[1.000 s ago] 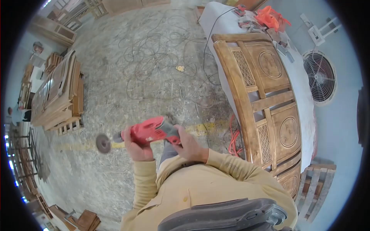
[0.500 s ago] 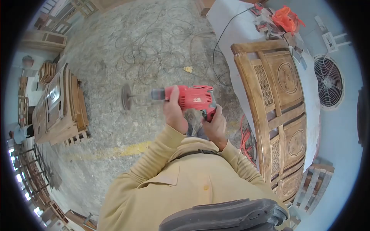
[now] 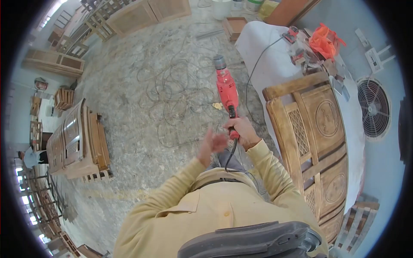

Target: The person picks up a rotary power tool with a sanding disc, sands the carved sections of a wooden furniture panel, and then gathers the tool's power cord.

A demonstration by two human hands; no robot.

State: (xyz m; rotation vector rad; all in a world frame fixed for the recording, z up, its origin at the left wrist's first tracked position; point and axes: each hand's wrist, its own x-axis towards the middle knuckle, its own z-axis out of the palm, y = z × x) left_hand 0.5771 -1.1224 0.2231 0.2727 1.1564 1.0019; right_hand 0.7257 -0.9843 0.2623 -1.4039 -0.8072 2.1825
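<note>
A red power drill (image 3: 227, 89) with a grey chuck points away from me over the floor. My right hand (image 3: 244, 130) is wrapped round its handle, and a dark cord hangs from the handle's end. Just left of the handle, my left hand (image 3: 211, 145) is off the tool; its fingers are blurred, apart and hold nothing. No disc can be made out at the chuck. To the right, a carved wooden panel (image 3: 308, 168) lies on a table with a white cover (image 3: 258, 41).
An orange bag (image 3: 325, 42) and a red tool (image 3: 292, 33) lie on the table's far end. Cables (image 3: 165, 92) tangle across the floor. Stacked panels (image 3: 77, 144) stand left, with a person (image 3: 32, 157) beyond. A wall fan (image 3: 373, 108) and a pallet (image 3: 356, 223) are at right.
The drill has swung from pointing left to pointing away from me. My left hand has let go of its front part, while my right hand still grips the handle.
</note>
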